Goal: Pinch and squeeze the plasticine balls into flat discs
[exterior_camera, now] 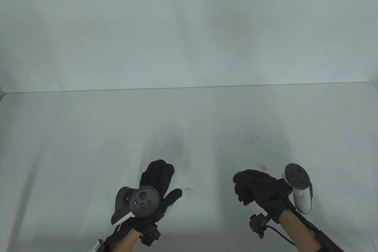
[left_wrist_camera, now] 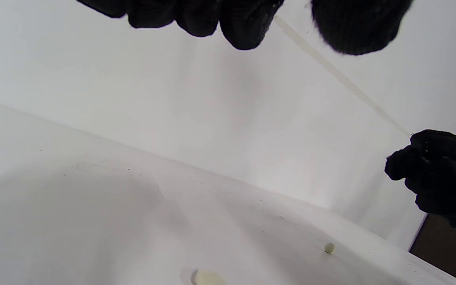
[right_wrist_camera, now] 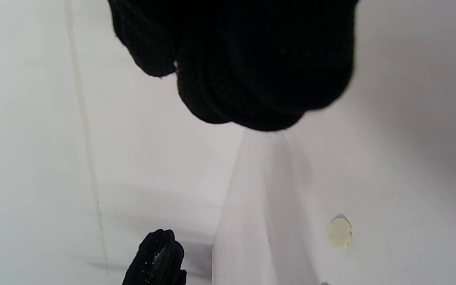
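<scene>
A pale, flattened plasticine disc [exterior_camera: 188, 193] lies on the white table [exterior_camera: 88, 145], just right of my left thumb. It also shows in the left wrist view [left_wrist_camera: 208, 278] and the right wrist view [right_wrist_camera: 339, 232]. A small pale ball [left_wrist_camera: 329, 247] lies farther off in the left wrist view. My left hand [exterior_camera: 158, 184] is open with its fingers stretched out over the table and holds nothing. My right hand [exterior_camera: 251, 188] is curled into a fist to the right of the disc, apart from it. Its fingers [right_wrist_camera: 251, 79] hide whatever may be inside.
A small blue thing [exterior_camera: 172, 204] peeks out under my left thumb. The table's back edge [exterior_camera: 189, 87] meets a white wall. A dark yellowish spot [exterior_camera: 262, 166] marks the table beyond my right hand.
</scene>
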Action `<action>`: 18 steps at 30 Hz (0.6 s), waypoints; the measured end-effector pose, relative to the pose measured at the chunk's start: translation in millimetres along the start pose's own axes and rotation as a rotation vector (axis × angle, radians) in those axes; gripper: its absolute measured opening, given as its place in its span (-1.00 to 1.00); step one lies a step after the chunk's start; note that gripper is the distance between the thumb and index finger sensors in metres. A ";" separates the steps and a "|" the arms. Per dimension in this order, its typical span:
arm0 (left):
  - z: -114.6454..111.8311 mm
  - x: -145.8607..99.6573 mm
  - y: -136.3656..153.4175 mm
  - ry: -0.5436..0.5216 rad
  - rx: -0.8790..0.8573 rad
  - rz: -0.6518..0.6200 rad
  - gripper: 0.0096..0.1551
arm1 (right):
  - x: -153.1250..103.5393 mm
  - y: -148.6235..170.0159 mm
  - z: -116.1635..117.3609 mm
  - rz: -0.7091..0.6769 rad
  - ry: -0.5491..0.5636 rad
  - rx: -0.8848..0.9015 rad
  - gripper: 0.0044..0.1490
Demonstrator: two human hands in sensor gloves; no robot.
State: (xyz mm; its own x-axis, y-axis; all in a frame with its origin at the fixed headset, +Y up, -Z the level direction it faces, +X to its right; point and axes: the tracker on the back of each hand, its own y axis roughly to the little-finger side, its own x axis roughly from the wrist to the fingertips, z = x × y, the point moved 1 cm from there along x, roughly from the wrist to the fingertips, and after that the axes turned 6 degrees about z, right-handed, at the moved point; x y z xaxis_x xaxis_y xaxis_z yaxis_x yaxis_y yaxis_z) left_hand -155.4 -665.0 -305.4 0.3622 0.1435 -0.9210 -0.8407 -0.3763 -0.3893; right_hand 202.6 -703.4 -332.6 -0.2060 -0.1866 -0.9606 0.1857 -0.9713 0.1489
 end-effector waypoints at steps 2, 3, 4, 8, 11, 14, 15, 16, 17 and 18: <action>0.7 -0.1 -0.1 -0.004 0.000 -0.001 -0.05 | 0.5 2.1 1.4 0.006 -0.015 0.008 -0.48; 0.7 -0.1 0.1 -0.005 -0.001 0.000 -0.05 | 0.8 3.6 1.9 0.006 -0.033 0.020 -0.47; 0.6 0.0 0.5 -0.005 -0.002 0.002 -0.05 | 1.7 5.9 2.3 0.010 -0.056 0.050 -0.41; 0.9 -0.1 0.3 -0.005 -0.001 0.003 -0.05 | 4.3 11.5 4.9 0.026 -0.161 0.147 0.01; 0.6 -0.1 0.3 -0.001 -0.001 0.003 -0.05 | 5.5 10.9 5.8 0.021 -0.180 0.116 -0.02; 1.3 -0.1 -0.1 -0.005 -0.003 -0.001 -0.06 | 5.5 9.7 6.5 0.026 -0.178 0.101 -0.16; 1.2 -0.1 0.0 -0.006 -0.004 -0.001 -0.07 | 5.5 8.9 6.1 0.022 -0.170 0.068 -0.21; 1.1 -0.1 0.0 -0.006 -0.004 -0.002 -0.07 | 5.5 8.6 6.0 0.022 -0.165 0.061 -0.25; 1.3 -0.4 -0.1 -0.007 -0.003 -0.002 -0.07 | 5.3 8.0 6.0 0.024 -0.154 0.058 -0.27; 1.8 -0.6 -0.4 -0.010 -0.003 -0.004 -0.06 | 5.2 7.6 6.1 0.024 -0.154 0.059 -0.31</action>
State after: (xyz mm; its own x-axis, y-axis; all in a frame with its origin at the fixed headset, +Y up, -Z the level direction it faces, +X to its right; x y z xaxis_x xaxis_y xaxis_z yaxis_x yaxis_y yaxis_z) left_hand -156.1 -663.3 -304.7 0.3617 0.1537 -0.9195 -0.8380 -0.3787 -0.3929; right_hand 197.1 -712.7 -335.0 -0.3474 -0.2258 -0.9101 0.1361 -0.9724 0.1892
